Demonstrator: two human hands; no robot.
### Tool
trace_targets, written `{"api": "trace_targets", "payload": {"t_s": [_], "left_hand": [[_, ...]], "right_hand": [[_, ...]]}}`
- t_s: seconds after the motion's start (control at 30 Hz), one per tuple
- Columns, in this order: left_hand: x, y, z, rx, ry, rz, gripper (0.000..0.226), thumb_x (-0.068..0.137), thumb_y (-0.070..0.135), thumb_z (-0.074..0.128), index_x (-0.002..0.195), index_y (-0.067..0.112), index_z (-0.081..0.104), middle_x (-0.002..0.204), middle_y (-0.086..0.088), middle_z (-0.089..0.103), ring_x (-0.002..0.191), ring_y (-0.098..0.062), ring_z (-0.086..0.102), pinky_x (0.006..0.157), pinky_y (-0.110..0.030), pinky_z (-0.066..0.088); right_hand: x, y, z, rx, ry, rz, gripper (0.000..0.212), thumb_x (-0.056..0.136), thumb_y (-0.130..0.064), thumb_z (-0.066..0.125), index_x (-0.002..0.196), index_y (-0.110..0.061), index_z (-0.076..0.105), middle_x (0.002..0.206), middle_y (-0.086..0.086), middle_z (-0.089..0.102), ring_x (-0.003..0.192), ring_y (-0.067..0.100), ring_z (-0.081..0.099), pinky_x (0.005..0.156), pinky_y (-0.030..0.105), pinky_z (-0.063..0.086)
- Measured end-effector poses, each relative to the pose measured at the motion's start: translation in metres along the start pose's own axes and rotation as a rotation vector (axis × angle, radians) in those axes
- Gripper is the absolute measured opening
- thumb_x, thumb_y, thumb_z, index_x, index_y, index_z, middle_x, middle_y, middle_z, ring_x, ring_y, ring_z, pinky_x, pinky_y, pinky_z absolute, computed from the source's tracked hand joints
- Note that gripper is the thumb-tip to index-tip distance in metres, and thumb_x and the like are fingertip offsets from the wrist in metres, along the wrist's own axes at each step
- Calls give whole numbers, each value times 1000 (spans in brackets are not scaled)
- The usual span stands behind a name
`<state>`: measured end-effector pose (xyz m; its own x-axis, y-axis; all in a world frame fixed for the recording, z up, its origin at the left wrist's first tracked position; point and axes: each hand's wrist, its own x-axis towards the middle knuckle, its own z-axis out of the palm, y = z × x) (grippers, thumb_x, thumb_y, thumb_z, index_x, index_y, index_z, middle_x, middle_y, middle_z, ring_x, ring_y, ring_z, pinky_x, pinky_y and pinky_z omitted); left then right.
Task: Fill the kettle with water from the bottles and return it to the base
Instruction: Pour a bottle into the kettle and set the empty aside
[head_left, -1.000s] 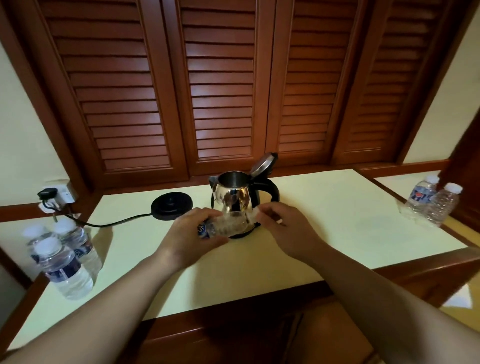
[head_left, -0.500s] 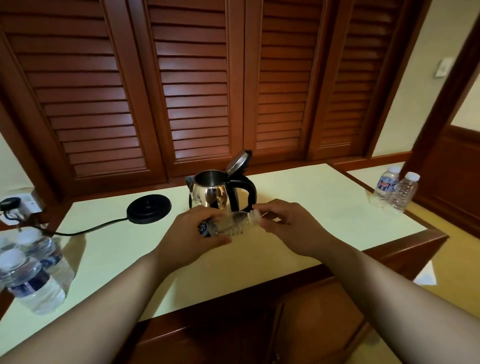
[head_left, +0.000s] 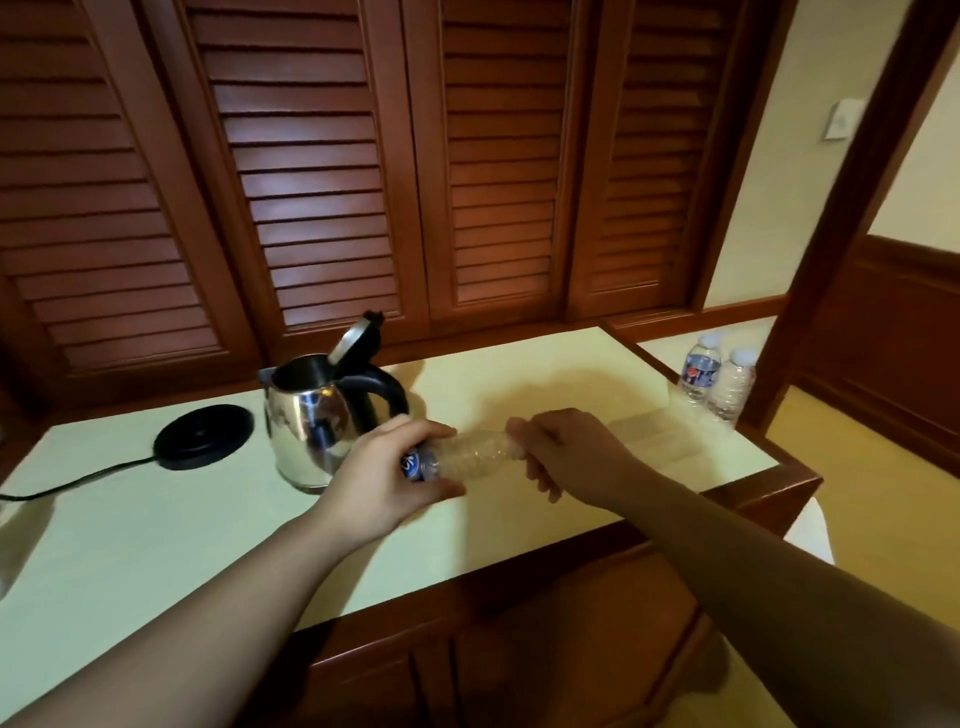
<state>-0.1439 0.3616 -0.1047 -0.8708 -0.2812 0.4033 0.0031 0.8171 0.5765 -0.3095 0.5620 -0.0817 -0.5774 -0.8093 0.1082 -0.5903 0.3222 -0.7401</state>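
Both hands have carried the bottle (head_left: 470, 457) toward 3 o'clock of the kettle (head_left: 311, 421); left hand (head_left: 387, 480) grips its body, right hand (head_left: 563, 452) pinches the cap end (cap hidden). Risk: squeezing could spurt water once uncapped.

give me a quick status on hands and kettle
Left hand grips bottle sideways, right hand at cap end. Kettle lid open, off base. Nothing blocking.

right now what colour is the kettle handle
Black, on a shiny silver kettle; the handle shows best in the head view.
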Motion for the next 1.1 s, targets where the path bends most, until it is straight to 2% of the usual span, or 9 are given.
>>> {"api": "trace_targets", "payload": {"t_s": [0.13, 0.3, 0.4, 0.47, 0.6, 0.7, 0.8, 0.97, 1.1], "left_hand": [[25, 17, 41, -49, -23, -27, 54, 71, 40, 93, 119, 32, 70, 108, 15, 65, 103, -4, 61, 86, -22, 51], [50, 42, 98, -138, -10, -66, 55, 73, 44, 91, 123, 30, 71, 113, 18, 70, 105, 3, 64, 85, -12, 50], [68, 54, 129, -180, -27, -87, 58, 76, 42, 90, 128, 31, 67, 116, 20, 70, 105, 7, 64, 88, -16, 55], [77, 58, 147, -210, -124, -119, 67, 79, 42, 88, 140, 34, 60, 126, 20, 66, 109, 7, 63, 94, -20, 56], [87, 36, 183, 19, -259, -210, 78, 90, 54, 73, 158, 37, 39, 155, 14, 46, 141, -8, 43, 116, -28, 37], [82, 19, 202, 191, -277, -267, 70, 97, 62, 56, 158, 35, 40, 168, 9, 33, 157, -15, 22, 128, -36, 17], [78, 16, 206, 222, -265, -263, 64, 98, 63, 51, 156, 36, 43, 169, 9, 29, 158, -14, 19, 130, -36, 13], [75, 15, 204, 199, -268, -274, 64, 98, 64, 50, 156, 39, 42, 170, 13, 25, 159, -15, 15, 130, -36, 12], [74, 18, 202, 208, -277, -276, 62, 100, 61, 49, 158, 38, 39, 171, 14, 22, 160, -13, 11, 130, -34, 8]], "right_hand": [[-1, 36, -30, 13, -10, -24, 24, 98, -36, 66, 112, -17, 67, 88, -4, 72, 74, 14, 73, 61, 23, 61], [-4, 74, -66, -11, 86, 37, 31, 100, -46, 59, 94, -16, 67, 77, -3, 71, 61, 8, 69, 54, 19, 55], [-5, 93, -84, 75, 181, 50, 27, 97, -41, 66, 100, -15, 70, 82, -3, 73, 66, 9, 71, 57, 24, 59], [-6, 106, -96, 90, 224, 69, 25, 92, -39, 72, 104, -16, 71, 89, -5, 73, 73, 12, 73, 63, 31, 64], [-14, 128, -124, 28, 339, 126, 26, 88, -37, 78, 107, -22, 69, 95, -10, 70, 84, 10, 68, 74, 29, 60], [-23, 140, -149, -40, 428, 166, 24, 88, -35, 79, 108, -24, 69, 94, -14, 68, 88, 5, 65, 71, 21, 53], [-31, 153, -175, -140, 511, 197, 27, 87, -33, 79, 111, -25, 71, 98, -11, 71, 84, 3, 65, 70, 25, 56], [-37, 173, -203, -205, 689, 302, 31, 88, -27, 78, 116, -17, 73, 106, -2, 73, 79, 5, 62, 59, 18, 42], [-28, 181, -207, -222, 657, 367, 35, 88, -23, 78, 120, -13, 72, 115, 4, 73, 90, 15, 63, 58, 18, 41]]}}
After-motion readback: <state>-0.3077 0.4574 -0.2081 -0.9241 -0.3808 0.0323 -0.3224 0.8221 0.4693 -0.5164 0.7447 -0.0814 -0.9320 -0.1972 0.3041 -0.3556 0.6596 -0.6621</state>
